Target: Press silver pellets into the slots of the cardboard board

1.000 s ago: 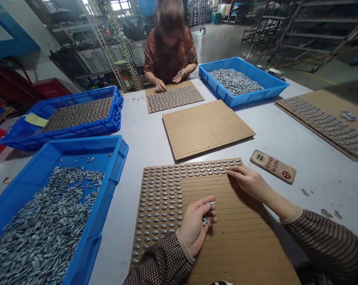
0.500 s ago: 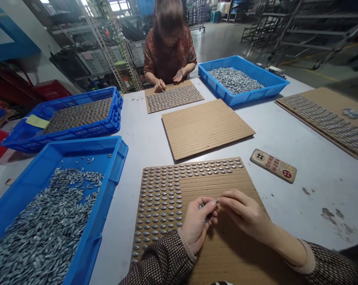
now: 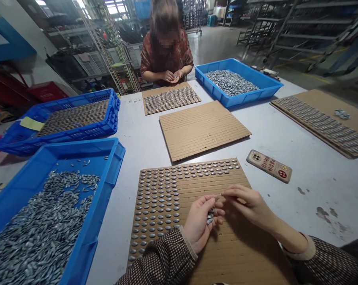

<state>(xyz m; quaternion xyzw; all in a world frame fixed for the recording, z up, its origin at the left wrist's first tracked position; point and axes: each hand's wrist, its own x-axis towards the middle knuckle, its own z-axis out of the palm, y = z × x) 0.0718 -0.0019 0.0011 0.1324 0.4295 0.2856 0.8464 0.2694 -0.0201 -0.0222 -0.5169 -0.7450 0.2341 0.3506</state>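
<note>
My left hand is curled around several small oval metal pieces, over the cardboard sheet in front of me. Close to its thumb tip, my right hand pinches with thumb and forefinger; whatever is between those fingertips is too small to make out. Grey oval metal pieces sit in rows along the sheet's left side and far edge. Slits run across the bare cardboard, partly hidden under my hands and sleeves.
A blue tray of loose metal pieces stands at left, with a blue crate behind it. Stacked cardboard, a phone, a second blue tray and a filled sheet lie beyond. A co-worker sits opposite.
My right hand has drawn slightly away from my left thumb. My left fingers have loosened, showing more pieces. The co-worker's hands have come together above their sheet. The view has shifted slightly.
</note>
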